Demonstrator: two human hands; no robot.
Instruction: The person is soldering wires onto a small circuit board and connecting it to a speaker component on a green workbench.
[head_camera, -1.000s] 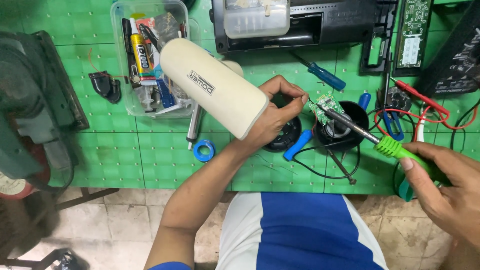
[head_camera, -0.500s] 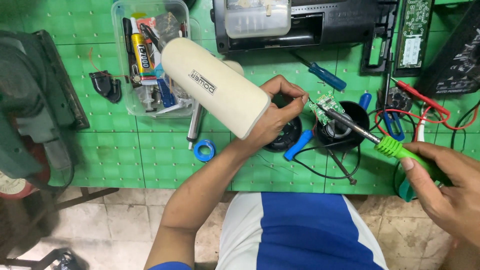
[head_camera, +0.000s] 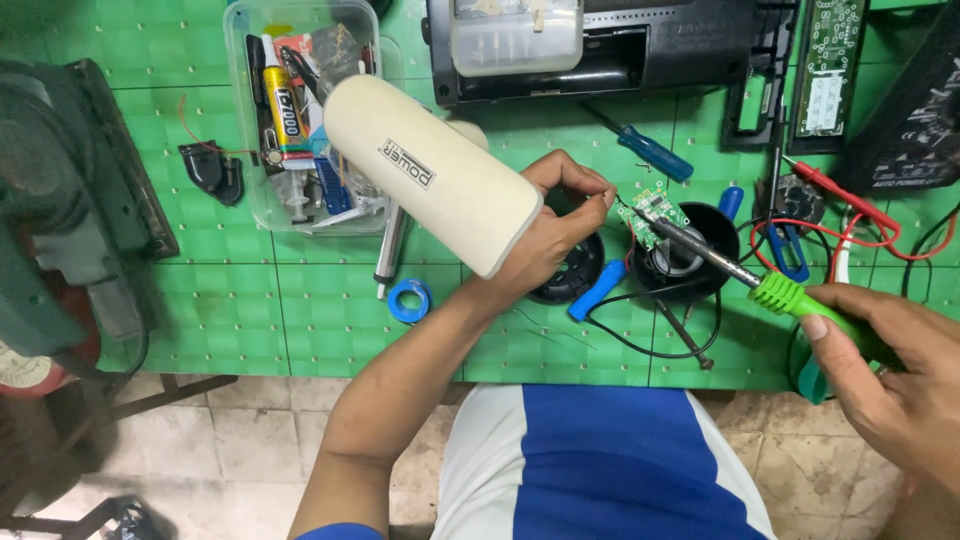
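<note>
My left hand (head_camera: 545, 235) grips a cream cylinder casing (head_camera: 430, 170) in the palm, and its fingertips pinch a thin wire close to a small green circuit board (head_camera: 652, 212). The board rests over a round black speaker part (head_camera: 685, 255). My right hand (head_camera: 885, 365) is shut on the green handle of a soldering iron (head_camera: 775, 290), whose metal tip touches the circuit board.
A clear plastic box (head_camera: 300, 110) of small tools and a glue tube sits at the back left. A black device (head_camera: 610, 45), a blue screwdriver (head_camera: 650, 150), red probe leads (head_camera: 850, 215), a blue tape roll (head_camera: 408, 300) and a green mat (head_camera: 250, 310) surround the work. A dark machine (head_camera: 60, 210) stands at left.
</note>
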